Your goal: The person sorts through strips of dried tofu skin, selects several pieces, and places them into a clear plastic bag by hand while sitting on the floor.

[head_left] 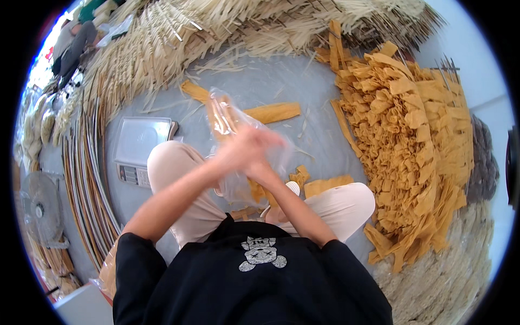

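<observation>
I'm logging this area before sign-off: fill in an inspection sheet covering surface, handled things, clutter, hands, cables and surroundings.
Surface: grey floor, littered in places.
Handled things: clear plastic bag at the hands; contents unclear.
Clutter: loose pale strips; a flat mustard-yellow strip beyond the hands.
Hands: left hand and right hand overlap in the picture at the bag, motion-blurred; grip cannot be told.
Cables: nothing seen.
Surroundings: keypad scale, long thin rods and round caged fan left; mustard-yellow heap right; another person far left.
</observation>
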Demonstrator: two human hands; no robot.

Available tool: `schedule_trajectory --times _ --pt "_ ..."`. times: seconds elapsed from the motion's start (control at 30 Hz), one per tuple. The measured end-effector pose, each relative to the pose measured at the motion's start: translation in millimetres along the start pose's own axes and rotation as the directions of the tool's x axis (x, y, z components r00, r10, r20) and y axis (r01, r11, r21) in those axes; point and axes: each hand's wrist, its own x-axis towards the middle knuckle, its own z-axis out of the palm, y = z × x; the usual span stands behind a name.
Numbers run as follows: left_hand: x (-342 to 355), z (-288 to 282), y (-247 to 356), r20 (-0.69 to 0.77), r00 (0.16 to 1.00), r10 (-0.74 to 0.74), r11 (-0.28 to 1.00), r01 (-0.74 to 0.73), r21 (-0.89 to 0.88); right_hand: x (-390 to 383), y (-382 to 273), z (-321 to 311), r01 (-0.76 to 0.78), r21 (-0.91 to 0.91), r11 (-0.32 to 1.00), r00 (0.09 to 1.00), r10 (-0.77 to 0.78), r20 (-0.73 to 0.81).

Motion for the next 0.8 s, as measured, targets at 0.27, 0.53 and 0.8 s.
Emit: schedule_trajectory --times 0.27,0.53,0.8 --pt "26.3 -117.0 -29.5 -0.286 0.911 -0.298 0.929 0.209 -0.304 46.5 -27.0 -120.9 0.230 0.382 0.895 0.808 0.044 -0.588" --pt "21.2 -126.8 -6.9 -0.369 0.827 -0.423 0.903 0.350 -0.251 120.3 230.4 -41.7 -0.340 -0.202 0.919 0.911 0.268 -0.312" --pt "15.8 -144.1 -20.2 -0.438 0.775 -0.455 0.862 0.259 -0.436 198.1 262.9 51.0 -0.311 -0.519 0.796 0.922 0.386 0.038"
